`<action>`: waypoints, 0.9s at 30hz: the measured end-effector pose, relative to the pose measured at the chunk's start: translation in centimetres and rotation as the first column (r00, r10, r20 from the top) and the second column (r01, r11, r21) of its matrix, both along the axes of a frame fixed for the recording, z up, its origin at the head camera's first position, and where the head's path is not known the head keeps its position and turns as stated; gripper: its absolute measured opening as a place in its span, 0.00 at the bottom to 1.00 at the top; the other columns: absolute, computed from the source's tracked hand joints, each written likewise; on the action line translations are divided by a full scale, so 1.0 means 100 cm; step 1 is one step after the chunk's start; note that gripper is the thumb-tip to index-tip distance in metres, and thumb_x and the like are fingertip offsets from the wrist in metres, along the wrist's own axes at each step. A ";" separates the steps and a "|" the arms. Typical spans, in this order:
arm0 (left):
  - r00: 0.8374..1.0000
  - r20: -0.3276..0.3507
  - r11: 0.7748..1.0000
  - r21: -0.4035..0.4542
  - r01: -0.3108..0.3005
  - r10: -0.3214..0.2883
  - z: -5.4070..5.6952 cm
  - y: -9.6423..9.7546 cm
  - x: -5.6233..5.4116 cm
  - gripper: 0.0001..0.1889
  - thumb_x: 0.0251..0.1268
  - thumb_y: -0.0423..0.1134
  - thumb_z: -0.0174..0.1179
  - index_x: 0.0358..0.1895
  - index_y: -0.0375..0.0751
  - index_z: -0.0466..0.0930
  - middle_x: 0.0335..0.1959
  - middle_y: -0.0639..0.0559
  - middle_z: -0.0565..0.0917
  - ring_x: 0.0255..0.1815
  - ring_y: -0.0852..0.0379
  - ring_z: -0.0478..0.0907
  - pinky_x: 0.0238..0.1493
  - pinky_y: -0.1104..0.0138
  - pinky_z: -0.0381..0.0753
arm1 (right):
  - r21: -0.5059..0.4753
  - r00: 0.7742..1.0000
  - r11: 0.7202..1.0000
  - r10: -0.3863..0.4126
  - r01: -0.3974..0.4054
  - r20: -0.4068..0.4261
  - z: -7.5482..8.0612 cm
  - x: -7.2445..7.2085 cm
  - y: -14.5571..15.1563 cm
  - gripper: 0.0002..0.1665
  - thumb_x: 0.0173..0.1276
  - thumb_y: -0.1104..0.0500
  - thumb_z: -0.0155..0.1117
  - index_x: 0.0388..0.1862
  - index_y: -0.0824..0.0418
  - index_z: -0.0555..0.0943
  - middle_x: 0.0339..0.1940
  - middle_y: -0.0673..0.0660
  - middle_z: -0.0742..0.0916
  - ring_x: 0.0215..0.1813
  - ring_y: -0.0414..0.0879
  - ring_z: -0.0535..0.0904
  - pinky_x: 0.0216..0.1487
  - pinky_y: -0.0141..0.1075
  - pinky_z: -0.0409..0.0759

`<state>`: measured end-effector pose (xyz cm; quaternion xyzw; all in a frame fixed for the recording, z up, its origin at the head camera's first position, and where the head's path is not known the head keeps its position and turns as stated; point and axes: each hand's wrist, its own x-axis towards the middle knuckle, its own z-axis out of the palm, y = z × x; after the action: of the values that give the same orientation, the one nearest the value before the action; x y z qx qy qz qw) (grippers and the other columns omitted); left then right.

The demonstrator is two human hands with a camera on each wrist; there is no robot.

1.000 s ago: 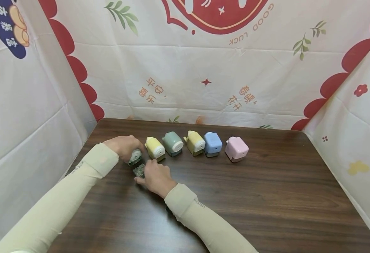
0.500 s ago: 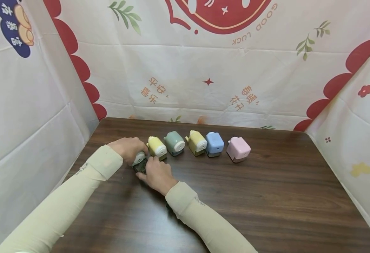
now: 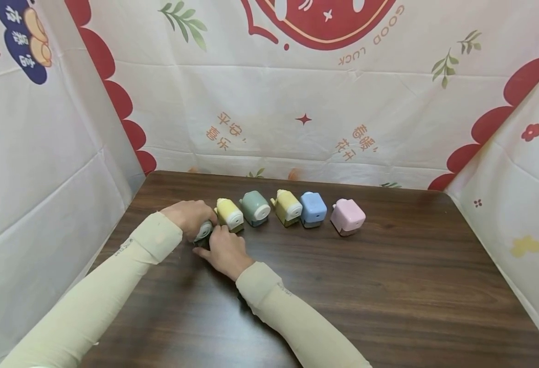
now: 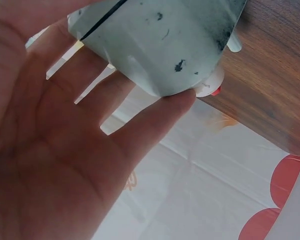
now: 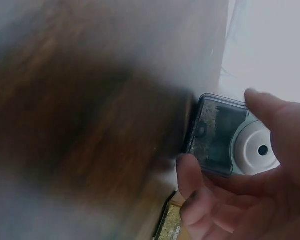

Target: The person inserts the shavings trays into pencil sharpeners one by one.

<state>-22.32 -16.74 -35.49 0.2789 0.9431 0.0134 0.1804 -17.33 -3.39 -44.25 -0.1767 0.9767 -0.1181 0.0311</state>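
Note:
At the table's left side, my left hand (image 3: 188,217) grips a green pencil sharpener (image 3: 203,232) from behind and above. In the left wrist view, dark specks mark its pale green body (image 4: 160,45), and the fingers curve along its side. My right hand (image 3: 227,250) is at its front. In the right wrist view, thumb and fingers flank the see-through shavings drawer (image 5: 215,135), which sits in the sharpener below the white round face with the pencil hole (image 5: 263,150). Grey shavings show inside the drawer. Dark dust stains the right fingertips (image 5: 190,165).
To the right stand a yellow sharpener (image 3: 229,213), a second green one (image 3: 254,206), another yellow one (image 3: 287,207), a blue one (image 3: 313,208) and a pink one (image 3: 347,216). All are on the brown wooden table (image 3: 389,286). A printed white cloth (image 3: 269,92) hangs behind.
The shavings drawer, apart from the green sharpener in my right hand a second ago, has gone into it. The left hand has brought the sharpener slightly toward the right hand.

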 end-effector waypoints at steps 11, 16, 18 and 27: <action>1.000 -0.002 0.999 -0.039 -0.008 0.008 -0.001 0.000 -0.001 0.32 0.46 0.16 0.76 0.57 0.45 0.91 0.50 0.47 0.91 0.41 0.51 0.85 0.42 0.56 0.90 | -0.016 0.996 0.999 0.052 -0.051 0.072 0.022 0.002 0.026 0.27 0.78 0.37 0.68 0.53 0.60 0.83 0.47 0.57 0.87 0.43 0.56 0.90 0.41 0.49 0.88; 1.000 0.000 0.999 -0.039 0.000 0.000 -0.001 -0.001 0.000 0.32 0.45 0.15 0.74 0.57 0.45 0.91 0.50 0.47 0.90 0.41 0.51 0.84 0.39 0.57 0.88 | -0.014 0.971 0.991 0.135 -0.134 0.197 0.008 -0.007 0.033 0.20 0.79 0.43 0.67 0.30 0.52 0.79 0.31 0.51 0.86 0.35 0.49 0.87 0.33 0.45 0.82; 1.000 0.000 0.999 -0.040 0.001 -0.001 -0.001 -0.001 0.000 0.33 0.45 0.15 0.75 0.57 0.46 0.91 0.50 0.46 0.90 0.41 0.51 0.84 0.39 0.57 0.88 | -0.015 0.951 0.984 0.177 -0.179 0.254 -0.009 -0.015 0.032 0.21 0.79 0.43 0.65 0.26 0.50 0.79 0.26 0.48 0.85 0.30 0.45 0.84 0.31 0.43 0.81; 1.000 -0.008 0.999 -0.045 0.001 -0.002 0.002 0.000 0.002 0.32 0.46 0.16 0.76 0.57 0.45 0.91 0.50 0.45 0.90 0.42 0.50 0.84 0.40 0.57 0.89 | 0.029 0.942 0.964 0.253 -0.266 0.222 -0.069 -0.039 0.012 0.23 0.83 0.38 0.58 0.28 0.46 0.81 0.30 0.50 0.88 0.35 0.45 0.87 0.33 0.46 0.84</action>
<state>-22.17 -16.69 -35.33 0.2755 0.9437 -0.0089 0.1830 -21.25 -2.23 -51.19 -0.2890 0.9387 -0.1028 0.1576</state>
